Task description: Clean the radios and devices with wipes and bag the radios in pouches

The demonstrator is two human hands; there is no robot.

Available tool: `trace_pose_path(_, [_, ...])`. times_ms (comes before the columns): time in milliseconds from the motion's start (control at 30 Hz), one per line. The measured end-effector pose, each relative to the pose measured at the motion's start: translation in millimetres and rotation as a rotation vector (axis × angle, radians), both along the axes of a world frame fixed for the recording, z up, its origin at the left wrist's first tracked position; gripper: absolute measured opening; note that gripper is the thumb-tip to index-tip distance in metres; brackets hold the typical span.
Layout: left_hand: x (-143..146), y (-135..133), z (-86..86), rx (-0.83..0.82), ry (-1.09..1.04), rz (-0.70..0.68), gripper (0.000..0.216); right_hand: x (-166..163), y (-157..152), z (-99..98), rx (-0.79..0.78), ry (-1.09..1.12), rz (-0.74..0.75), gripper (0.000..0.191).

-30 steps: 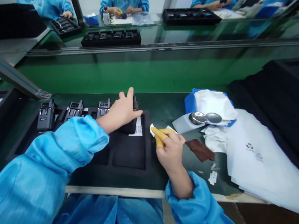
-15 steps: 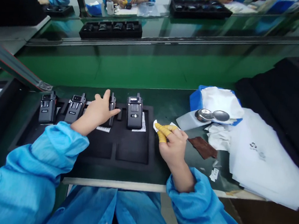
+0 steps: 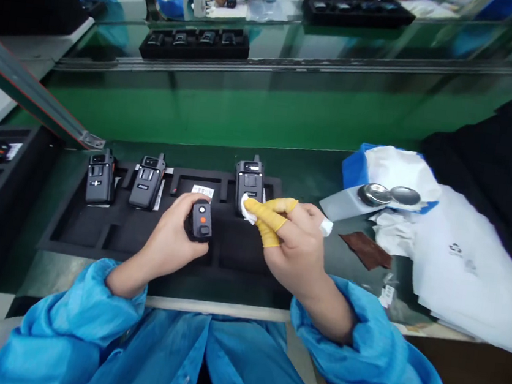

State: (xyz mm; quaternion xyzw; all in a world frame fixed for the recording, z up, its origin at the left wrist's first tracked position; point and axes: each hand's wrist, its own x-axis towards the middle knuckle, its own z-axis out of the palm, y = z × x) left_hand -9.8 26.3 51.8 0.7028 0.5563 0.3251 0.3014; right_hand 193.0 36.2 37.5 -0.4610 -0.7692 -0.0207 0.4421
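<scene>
Since half a second ago the left hand [image 3: 169,241] has lifted one radio [image 3: 200,221] out of the tray [image 3: 94,232] and grips it firmly, long axis pointing away (orange button up). Just right of it, the right hand [image 3: 298,246] pinches a white wipe [image 3: 248,208].

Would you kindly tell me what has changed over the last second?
The left hand left the rightmost radio, took hold of the third radio and lifted it out of the tray toward the body. The right hand brought its wipe leftward from the table to over the tray. The two left radios and the rightmost one stayed upright; the brown cloth lay unmoved.
</scene>
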Motion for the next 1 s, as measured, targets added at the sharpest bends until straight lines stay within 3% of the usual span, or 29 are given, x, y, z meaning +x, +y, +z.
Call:
trace_pose_path(233, [0,-3,-2.7,-0.028,-0.028,-0.001,0.062,-33,1,13.6,0.099,-0.194,0.143,0.037])
trace_pose_path(600, [-5,-5,1.5,0.061,0.011,-0.098,0.055,-32,1,25.3,0.116,-0.311,0.314,0.046])
trace_pose_path(733, [-6,-4,1.5,0.060,0.020,-0.114,0.055,-22,3,23.4,0.074,-0.307,0.322,0.052])
trace_pose_path(1000, [-6,-5,2.5,0.034,0.007,-0.104,0.054,-25,6,19.9,0.083,-0.278,0.215,0.038])
